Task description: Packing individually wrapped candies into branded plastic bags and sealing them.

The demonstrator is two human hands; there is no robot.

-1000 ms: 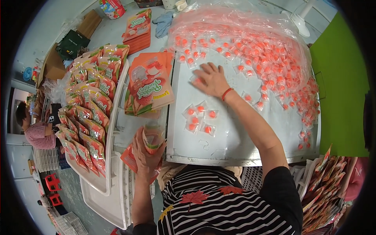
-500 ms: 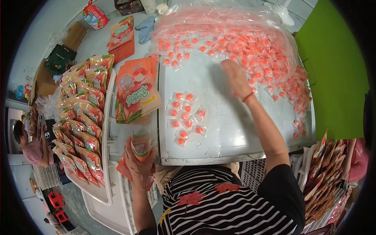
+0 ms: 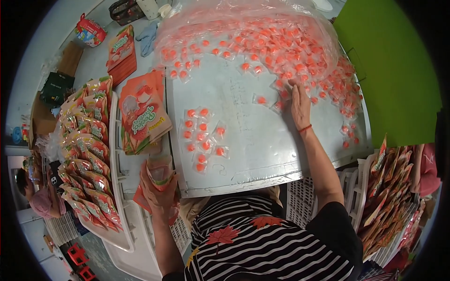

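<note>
My left hand (image 3: 157,194) grips an orange-and-green printed pouch (image 3: 161,171) by its sides, its mouth spread and facing up, beside the table's near left corner. On the metal tabletop (image 3: 243,154) lies a loose group of clear-wrapped round orange-red candies (image 3: 201,136). My right hand (image 3: 300,107) rests at the edge of the large candy pile (image 3: 281,56), fingers stretched out and held together, side down, touching or nearly touching some packets. A few loose candies (image 3: 261,100) lie just left of its fingertips.
Flat pouches (image 3: 143,112) are stacked left of the table, with another stack (image 3: 121,51) behind. A white tray (image 3: 117,187) of filled pouches stands at far left. Clear plastic film (image 3: 243,14) covers the pile's back. A green panel (image 3: 389,75) and a crate of pouches (image 3: 389,201) are at right.
My right hand has come down at the pile's edge, and a few candies there have shifted left and nearer. My left hand still holds the pouch. The whole view has shifted slightly.
</note>
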